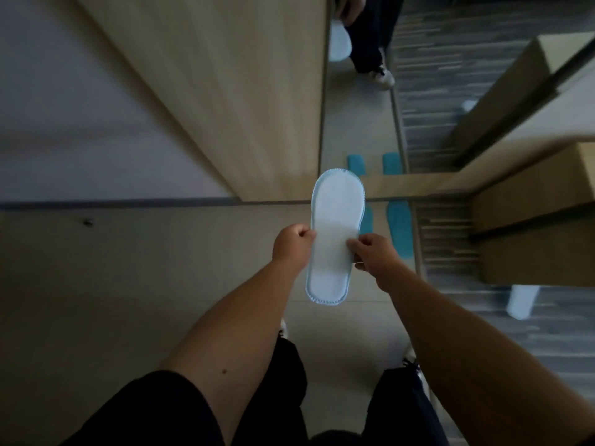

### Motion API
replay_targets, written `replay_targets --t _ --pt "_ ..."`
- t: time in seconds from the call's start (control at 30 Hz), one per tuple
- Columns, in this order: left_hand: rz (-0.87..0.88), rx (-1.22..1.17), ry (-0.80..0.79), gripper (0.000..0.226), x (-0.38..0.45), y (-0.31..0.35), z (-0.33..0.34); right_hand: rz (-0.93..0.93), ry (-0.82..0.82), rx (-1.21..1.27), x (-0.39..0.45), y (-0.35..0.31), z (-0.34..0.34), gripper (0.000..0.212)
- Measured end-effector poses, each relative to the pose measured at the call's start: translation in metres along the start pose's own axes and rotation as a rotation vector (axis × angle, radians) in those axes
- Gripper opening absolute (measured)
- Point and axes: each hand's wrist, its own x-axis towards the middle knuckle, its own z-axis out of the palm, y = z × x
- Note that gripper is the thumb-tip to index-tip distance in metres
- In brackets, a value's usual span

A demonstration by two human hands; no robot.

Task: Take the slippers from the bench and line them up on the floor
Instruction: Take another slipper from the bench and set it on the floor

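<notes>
Between the two hands, at the middle of the view, a white slipper (pixel 335 236) with a pale blue stitched edge hangs in the air above the beige floor (pixel 161 284). Its flat sole faces the camera, and its long axis runs from about six o'clock to twelve o'clock, tipped slightly toward one o'clock at the far end. The left hand (pixel 291 244) pinches the slipper's edge at nine o'clock, fingers curled shut on the rim. The right hand (pixel 375 252) grips the opposite edge at three o'clock, thumb and fingers closed over it. Both hands sit near the slipper's waist and are about equally close to it, so neither arm has the advantage.

Two teal slippers (pixel 399 226) lie on the floor beyond, at roughly one o'clock from the held slipper, side by side with their long axes also pointing toward twelve o'clock, against the base of a mirror (pixel 360 123) that repeats them. The near one is mostly hidden behind the held slipper. A wooden bench (pixel 531 201) stands at three o'clock, well apart from the hands.

The coming move, as I judge it, turns on this match of axes: the held slipper already points the same way as the teal pair, so it should need lowering sole-down to the floor just beside them, on their nine o'clock side, with little turning. It looks light and floppy, so it may bend when released.
</notes>
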Motion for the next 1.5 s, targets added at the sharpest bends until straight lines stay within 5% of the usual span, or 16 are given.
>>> replay_targets --t 0.2,0.43,0.63,0.77,0.83,0.93,1.5 --pt "-0.045 -0.003 0.024 0.028 0.037 -0.04 -0.057 0.002 0.037 0.012 0.016 -0.032 0.083 0.021" --pt "-0.082 -0.408 -0.141 0.025 0.078 -0.049 -0.053 -0.273 0.139 -0.354 0.038 -0.05 0.148 0.011" --pt "-0.129 -0.286 -0.03 0.024 0.12 -0.087 -0.072 -0.55 0.03 -0.498 0.073 -0.034 0.175 0.018" --pt "-0.179 -0.379 -0.051 0.021 0.143 -0.111 -0.078 -0.335 0.093 -0.385 0.116 -0.028 0.173 0.024" --pt "-0.195 -0.406 -0.063 0.021 0.153 -0.12 -0.079 -0.11 -0.041 -0.239 0.139 -0.029 0.172 0.032" --pt "-0.217 -0.408 -0.07 0.021 0.17 -0.135 -0.08 0.067 -0.184 -0.06 0.164 -0.029 0.178 0.015" --pt "-0.124 -0.02 0.112 0.029 0.366 -0.316 0.025 0.027 -0.012 -0.179 0.377 0.114 0.284 0.014"
